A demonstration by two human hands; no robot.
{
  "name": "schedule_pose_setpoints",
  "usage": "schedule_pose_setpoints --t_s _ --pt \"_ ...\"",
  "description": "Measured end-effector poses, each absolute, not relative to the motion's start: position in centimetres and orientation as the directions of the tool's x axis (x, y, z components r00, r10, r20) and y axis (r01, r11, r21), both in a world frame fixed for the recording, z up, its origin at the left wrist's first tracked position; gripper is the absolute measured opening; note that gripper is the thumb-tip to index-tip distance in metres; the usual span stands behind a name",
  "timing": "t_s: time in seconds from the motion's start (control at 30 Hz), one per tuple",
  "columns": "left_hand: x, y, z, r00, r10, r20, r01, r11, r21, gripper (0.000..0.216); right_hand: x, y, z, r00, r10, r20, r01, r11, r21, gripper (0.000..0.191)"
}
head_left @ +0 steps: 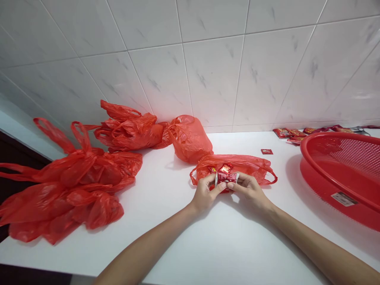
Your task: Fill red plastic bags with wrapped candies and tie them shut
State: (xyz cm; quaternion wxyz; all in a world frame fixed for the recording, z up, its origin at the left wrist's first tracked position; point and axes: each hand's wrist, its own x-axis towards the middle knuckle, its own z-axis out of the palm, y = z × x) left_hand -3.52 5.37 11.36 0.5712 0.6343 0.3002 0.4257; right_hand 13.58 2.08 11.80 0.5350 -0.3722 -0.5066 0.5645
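Between my two hands is a small dark red wrapped packet (227, 177) with pale crimped ends. My left hand (206, 191) pinches its left end, and my right hand (248, 187) pinches the right end, with both thumbs on the near side. Just beyond and under the hands, a red plastic bag (252, 164) lies flat on the white table, its handles spread left and right. Another shiny red packet (225, 168) rests on that bag behind the held one. The fingers partly hide what else lies there.
Several filled red bags (74, 178) crowd the table's left side, with another bag (191, 138) near the tiled wall. A large red plastic basket (335, 174) stands at the right. Behind it lie several red packets (292, 133), and one small red sachet (266, 151) sits apart.
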Motion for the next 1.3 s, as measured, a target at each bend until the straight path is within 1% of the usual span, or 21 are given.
schedule_pose_setpoints --t_s 0.03,0.1,0.2,0.27,0.33,0.4,0.47,0.57,0.63,0.67,0.73,0.8,0.9,0.97,1.1,1.2,1.3 --pt "-3.5 5.4 11.2 0.444 0.868 0.221 -0.089 -0.202 0.975 0.030 13.6 2.1 11.7 -0.141 0.982 0.125 -0.232 0.089 -0.969 0.027" --pt "-3.5 5.6 10.8 0.398 0.857 0.328 -0.041 -0.340 0.939 0.024 13.6 2.0 11.6 -0.124 0.985 0.122 -0.261 0.086 -0.962 0.028" --pt "-3.8 6.1 10.2 0.316 0.774 0.549 0.020 -0.584 0.811 0.017 13.6 1.9 11.4 -0.141 0.987 0.078 -0.364 0.022 -0.931 0.038" --pt "-4.0 6.4 10.0 0.287 0.720 0.632 0.038 -0.668 0.743 0.022 13.6 2.0 11.4 -0.179 0.983 0.044 -0.420 -0.036 -0.907 0.042" --pt "-4.2 6.5 9.9 0.283 0.699 0.656 0.050 -0.694 0.718 0.027 13.7 2.1 11.3 -0.195 0.980 0.032 -0.414 -0.053 -0.909 0.040" --pt "-4.2 6.5 10.0 0.283 0.726 0.626 0.045 -0.663 0.748 0.033 13.8 2.3 11.3 -0.176 0.984 0.040 -0.365 -0.027 -0.931 0.040" --pt "-4.1 6.3 10.1 0.272 0.795 0.542 0.012 -0.566 0.824 0.038 14.0 2.4 11.3 -0.131 0.989 0.063 -0.322 0.017 -0.947 0.041" --pt "-4.0 6.3 10.3 0.262 0.914 0.309 -0.094 -0.294 0.951 0.041 14.0 2.4 11.4 -0.079 0.992 0.100 -0.274 0.074 -0.959 0.040" --pt "-4.0 6.4 10.5 0.271 0.948 0.168 -0.179 -0.122 0.976 0.040 13.9 2.3 11.4 -0.074 0.989 0.126 -0.241 0.105 -0.965 0.040" --pt "-4.0 6.5 10.6 0.277 0.952 0.127 -0.201 -0.072 0.977 0.038 13.8 2.2 11.4 -0.076 0.987 0.141 -0.226 0.121 -0.967 0.039" --pt "-3.9 6.5 10.9 0.298 0.949 0.108 -0.184 -0.054 0.981 0.033 13.7 2.1 11.4 -0.080 0.983 0.165 -0.195 0.147 -0.970 0.038" --pt "-3.8 6.6 11.1 0.330 0.937 0.118 -0.122 -0.081 0.989 0.030 13.7 2.1 11.3 -0.078 0.982 0.173 -0.181 0.157 -0.971 0.038" --pt "-3.5 6.5 11.1 0.344 0.930 0.128 -0.099 -0.100 0.990 0.032 13.8 2.1 11.2 -0.069 0.988 0.139 -0.203 0.123 -0.972 0.044" --pt "-3.4 6.4 11.1 0.308 0.941 0.141 -0.121 -0.108 0.987 0.034 13.7 2.2 11.2 -0.067 0.992 0.106 -0.222 0.089 -0.971 0.047" --pt "-3.2 6.0 11.1 0.257 0.953 0.158 -0.160 -0.119 0.980 0.034 13.4 2.0 11.6 -0.092 0.992 0.085 -0.223 0.063 -0.973 0.036" --pt "-3.2 5.7 11.3 0.272 0.951 0.149 -0.174 -0.104 0.979 0.030 13.2 1.9 11.8 -0.090 0.993 0.073 -0.227 0.051 -0.973 0.032" --pt "-3.3 5.7 11.3 0.299 0.945 0.133 -0.136 -0.096 0.986 0.025 13.3 1.8 11.8 -0.074 0.994 0.077 -0.228 0.058 -0.972 0.031"
